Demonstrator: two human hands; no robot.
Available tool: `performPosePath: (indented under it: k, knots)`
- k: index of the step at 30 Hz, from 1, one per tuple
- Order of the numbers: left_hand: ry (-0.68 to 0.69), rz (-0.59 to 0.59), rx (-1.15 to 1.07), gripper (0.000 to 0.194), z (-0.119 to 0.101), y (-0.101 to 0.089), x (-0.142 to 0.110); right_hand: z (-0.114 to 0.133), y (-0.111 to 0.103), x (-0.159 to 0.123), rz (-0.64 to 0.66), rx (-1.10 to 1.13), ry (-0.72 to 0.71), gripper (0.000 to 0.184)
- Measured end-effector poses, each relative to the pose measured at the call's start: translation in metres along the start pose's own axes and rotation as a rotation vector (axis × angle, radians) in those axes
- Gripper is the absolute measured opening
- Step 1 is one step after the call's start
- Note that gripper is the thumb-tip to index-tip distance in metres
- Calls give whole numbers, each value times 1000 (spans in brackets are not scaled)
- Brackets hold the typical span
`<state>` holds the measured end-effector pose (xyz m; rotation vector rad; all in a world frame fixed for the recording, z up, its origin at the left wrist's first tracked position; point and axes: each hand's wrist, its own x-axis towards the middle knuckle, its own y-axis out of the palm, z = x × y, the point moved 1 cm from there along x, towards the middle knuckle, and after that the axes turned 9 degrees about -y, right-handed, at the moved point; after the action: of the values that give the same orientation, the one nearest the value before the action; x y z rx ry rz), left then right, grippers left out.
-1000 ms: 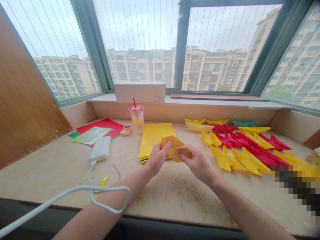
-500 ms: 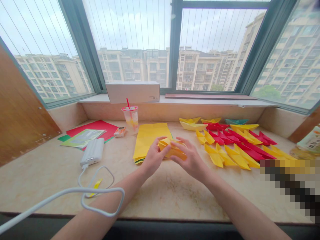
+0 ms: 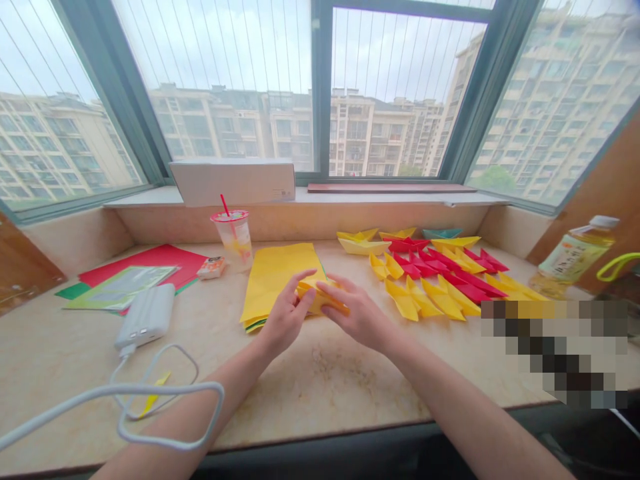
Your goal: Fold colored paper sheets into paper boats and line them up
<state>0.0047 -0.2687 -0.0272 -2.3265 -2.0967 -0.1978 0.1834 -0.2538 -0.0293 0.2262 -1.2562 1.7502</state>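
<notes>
Between my two hands is a folded piece of yellow paper (image 3: 325, 301), partly hidden by the fingers. My left hand (image 3: 286, 312) grips its left side with thumb and fingers. My right hand (image 3: 356, 308) holds its right side, fingers laid along the near face. Just behind and to the left lies a stack of yellow paper (image 3: 277, 273), with green sheets showing at its lower edge. To the right sit several folded paper boats in rows, among them a yellow boat (image 3: 450, 298), a red boat (image 3: 403, 244) and a teal boat (image 3: 443, 234).
At left lie red paper (image 3: 155, 257), a clear-wrapped packet (image 3: 123, 287) and a white power bank (image 3: 147, 313) with its cable (image 3: 170, 443). A drink cup (image 3: 234, 240) and small box (image 3: 211, 267) stand behind. A bottle (image 3: 575, 257) stands far right.
The view has turned to the right, bringing the whole bottle into sight. My right-hand fingers have drawn in closer on the folded yellow paper; both hands stay on it.
</notes>
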Motion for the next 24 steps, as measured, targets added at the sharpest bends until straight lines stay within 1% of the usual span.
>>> performPosePath:
  k: [5, 7, 9, 11, 13, 15, 17, 20, 24]
  knots:
    - [14, 9, -3, 54, 3, 0, 3, -1, 1, -2, 17, 52, 39, 52]
    - [32, 15, 17, 52, 6, -1, 4, -3, 2, -2, -9, 88, 46, 54]
    - [54, 17, 44, 51, 8, -3, 6, -5, 2, -2, -60, 125, 89, 52]
    - [72, -4, 83, 47, 8, -4, 7, -7, 1, -2, -94, 164, 161, 49]
    - [72, -45, 136, 39, 6, -5, 7, -8, -1, -2, -100, 208, 222, 45]
    - [56, -87, 187, 30, 2, -7, 7, -9, -4, -1, -105, 231, 259, 40]
    - [36, -114, 215, 26, -1, -8, 7, -10, -6, 0, -120, 226, 278, 37]
    - [21, -103, 181, 29, -2, -11, 8, -11, -8, 1, -133, 223, 277, 37]
    - [39, -39, 116, 45, 5, -17, 14, -15, -8, 1, -162, 257, 246, 35]
